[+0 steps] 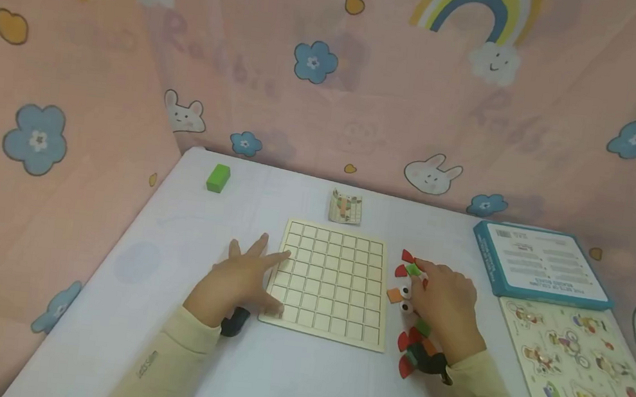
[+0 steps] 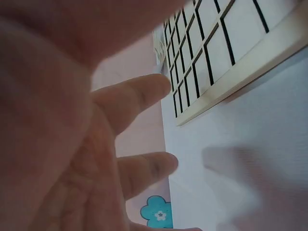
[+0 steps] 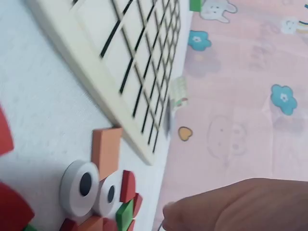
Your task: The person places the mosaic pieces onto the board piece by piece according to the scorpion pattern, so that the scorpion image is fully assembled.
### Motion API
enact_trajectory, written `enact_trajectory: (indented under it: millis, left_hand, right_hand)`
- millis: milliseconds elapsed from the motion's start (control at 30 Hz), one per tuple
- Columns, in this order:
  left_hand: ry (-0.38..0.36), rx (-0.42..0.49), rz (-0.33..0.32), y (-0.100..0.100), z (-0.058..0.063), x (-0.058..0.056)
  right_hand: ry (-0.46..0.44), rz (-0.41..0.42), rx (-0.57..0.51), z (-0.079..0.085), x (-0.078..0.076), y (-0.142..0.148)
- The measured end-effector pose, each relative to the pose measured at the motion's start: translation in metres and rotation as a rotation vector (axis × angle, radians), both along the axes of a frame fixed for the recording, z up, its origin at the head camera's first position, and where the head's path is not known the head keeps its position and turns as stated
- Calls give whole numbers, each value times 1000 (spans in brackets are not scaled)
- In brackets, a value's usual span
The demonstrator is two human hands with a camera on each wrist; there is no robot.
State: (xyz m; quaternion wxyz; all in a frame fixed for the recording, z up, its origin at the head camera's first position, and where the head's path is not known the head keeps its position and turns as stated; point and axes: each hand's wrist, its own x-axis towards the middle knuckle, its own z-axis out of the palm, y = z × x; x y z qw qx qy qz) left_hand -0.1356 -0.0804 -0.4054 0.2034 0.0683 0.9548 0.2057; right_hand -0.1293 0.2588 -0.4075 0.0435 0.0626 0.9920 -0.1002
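A pale square board (image 1: 328, 282) with a grid of cells lies on the white table. My left hand (image 1: 235, 278) is spread at its left side, with thumb and index finger over or on that edge. To the right of the board, my right hand (image 1: 448, 309) reaches over a group of small coloured pieces, its fingers bent. Thumb and index finger come down beside a green piece (image 1: 414, 270) with red pieces (image 1: 407, 256) around it; whether they pinch anything is hidden. Two white eye discs (image 3: 79, 187) lie near an orange block (image 3: 106, 151).
A green block (image 1: 218, 178) stands at the far left. Behind the board is a small printed card (image 1: 345, 207). At the right lie a blue-edged box (image 1: 544, 264) and a sheet with printed figures (image 1: 584, 375). A pink patterned cloth hangs behind the table.
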Motion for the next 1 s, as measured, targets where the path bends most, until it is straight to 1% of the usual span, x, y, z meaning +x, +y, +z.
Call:
enact_trajectory:
  millis: [67, 233, 367, 433, 600, 733, 867, 1000]
  left_hand:
    - [-32, -15, 1, -1, 1, 2]
    - [-61, -40, 0, -1, -3, 5]
    - [-63, -55, 5, 0, -8, 7]
    - [-60, -60, 5, 1, -9, 7]
    - [-60, -55, 4, 0, -9, 6]
    - [-53, -46, -5, -1, -9, 6]
    - [-51, -44, -14, -1, -8, 5]
    - [-55, -47, -22, -2, -5, 4]
  right_hand:
    - [-12, 13, 16, -2, -2, 3]
    - [-45, 14, 28, -11, -9, 6]
    - [-62, 11, 65, -17, -12, 5]
    - [-56, 7, 77, -18, -13, 4]
    - [-46, -19, 63, -18, -15, 1]
    - [-50, -22, 69, -19, -19, 0]
    - [-75, -1, 74, -18, -22, 2]
    - [-103, 39, 26, -14, -26, 8]
